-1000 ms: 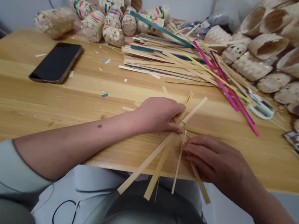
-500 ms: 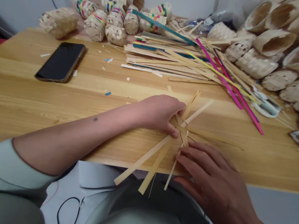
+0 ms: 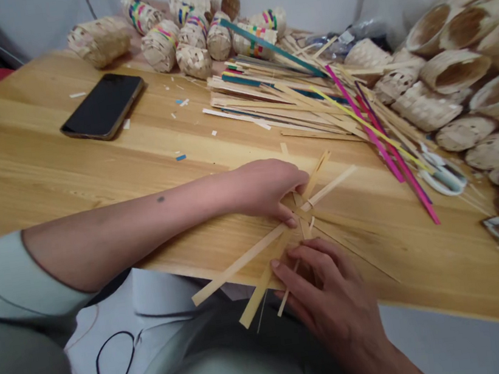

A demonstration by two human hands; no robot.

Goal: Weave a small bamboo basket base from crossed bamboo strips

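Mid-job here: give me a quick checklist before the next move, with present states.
1. Left-hand grip at the crossing of the pale, flat, wood-like strips: ok.
2. Right-hand grip firm on a strip: cannot tell, its own fingers hide the contact.
3. Strip ends all on the light-brown wooden tabletop: not ok, some overhang the near edge.
4. Flat black rectangular phone apart from the crossed strips: ok.
5. Loose pile of natural and coloured strips apart from both hands: ok.

Soft light, faint shadows, slight blur
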